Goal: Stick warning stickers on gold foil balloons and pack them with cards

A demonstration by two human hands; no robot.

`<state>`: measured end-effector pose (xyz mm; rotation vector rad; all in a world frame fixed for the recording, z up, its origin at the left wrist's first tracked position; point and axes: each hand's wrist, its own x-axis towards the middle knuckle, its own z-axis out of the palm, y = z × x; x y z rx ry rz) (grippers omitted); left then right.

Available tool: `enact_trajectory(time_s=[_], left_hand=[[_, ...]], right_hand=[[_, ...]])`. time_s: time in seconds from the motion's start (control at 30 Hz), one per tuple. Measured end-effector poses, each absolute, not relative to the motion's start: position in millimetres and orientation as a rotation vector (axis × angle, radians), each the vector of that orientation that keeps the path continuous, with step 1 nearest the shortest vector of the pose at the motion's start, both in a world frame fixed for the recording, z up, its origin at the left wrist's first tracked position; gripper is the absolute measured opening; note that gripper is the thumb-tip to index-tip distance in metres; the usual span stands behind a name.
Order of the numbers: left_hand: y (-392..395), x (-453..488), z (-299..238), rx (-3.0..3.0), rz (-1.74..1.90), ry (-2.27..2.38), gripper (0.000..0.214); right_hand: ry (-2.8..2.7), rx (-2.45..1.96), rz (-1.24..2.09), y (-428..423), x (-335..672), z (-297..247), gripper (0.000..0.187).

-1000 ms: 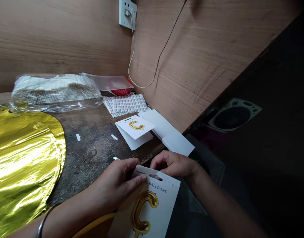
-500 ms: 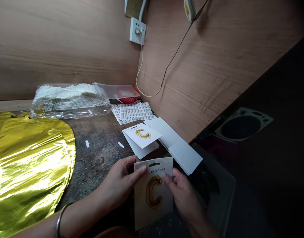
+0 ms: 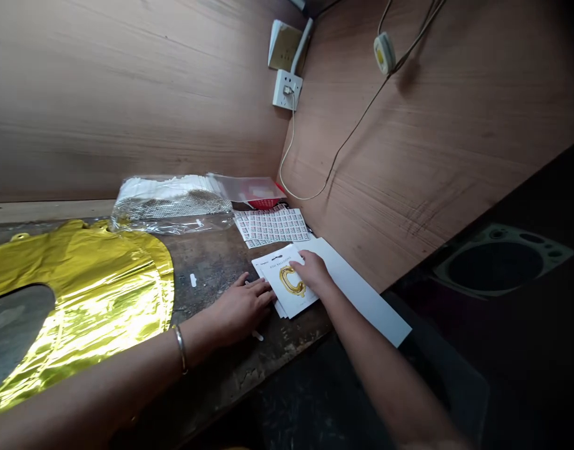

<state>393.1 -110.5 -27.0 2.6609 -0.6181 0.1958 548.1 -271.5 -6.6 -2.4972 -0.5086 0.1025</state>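
A white card printed with a gold letter C [image 3: 289,284] lies on top of a small pile of like cards on the dark worn table [image 3: 212,262]. My right hand [image 3: 312,272] rests on the card's right side, fingers flat on it. My left hand [image 3: 242,306] lies flat on the table at the pile's left edge, fingertips touching the cards. A metal bangle [image 3: 180,349] is on my left wrist.
Gold foil balloon [image 3: 80,300] spreads over the table's left. A clear bag of white strips [image 3: 172,200] and a sheet of small stickers [image 3: 272,226] lie at the back. White card strips [image 3: 361,294] run along the right wooden wall. A wall socket [image 3: 287,90] with a cable sits above.
Both hands carried the C card away from my body and set it down on the pile of cards. The camera tilted up, showing more of the wall.
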Motion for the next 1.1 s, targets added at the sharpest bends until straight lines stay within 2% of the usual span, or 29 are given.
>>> enact_trajectory(time_s=[0.13, 0.27, 0.37, 0.47, 0.63, 0.7, 0.8, 0.87, 1.1], left_hand=[[-109, 405, -14, 2.717, 0.185, -0.607, 0.027], [-117, 420, -12, 2.778, 0.277, -0.426, 0.037], [-123, 425, -23, 2.807, 0.270, -0.372, 0.057], [-123, 425, -32, 2.818, 0.217, -0.374, 0.061], [-119, 426, -34, 2.816, 0.195, -0.379, 0.061], [-119, 427, -33, 2.814, 0.192, -0.377, 0.061], [-120, 429, -32, 2.814, 0.186, -0.378, 0.061], [-120, 430, -31, 2.815, 0.181, -0.385, 0.060], [-120, 431, -29, 2.808, 0.171, -0.384, 0.061]], right_hand=[[-0.510, -2.695, 0.088, -268, 545, -17, 0.030], [-0.531, -2.815, 0.034, -263, 543, -13, 0.030], [-0.564, -2.865, -0.044, -255, 534, -9, 0.030], [-0.656, -2.863, -0.187, -255, 517, 0, 0.038], [-0.728, -2.860, -0.326, -315, 502, 24, 0.043], [-0.602, -2.913, -0.295, -353, 504, 25, 0.053], [-0.511, -2.968, -0.096, -396, 510, 13, 0.077], [-0.517, -2.969, 0.011, -407, 512, 3, 0.083], [-0.586, -2.910, 0.089, -409, 515, 8, 0.065]])
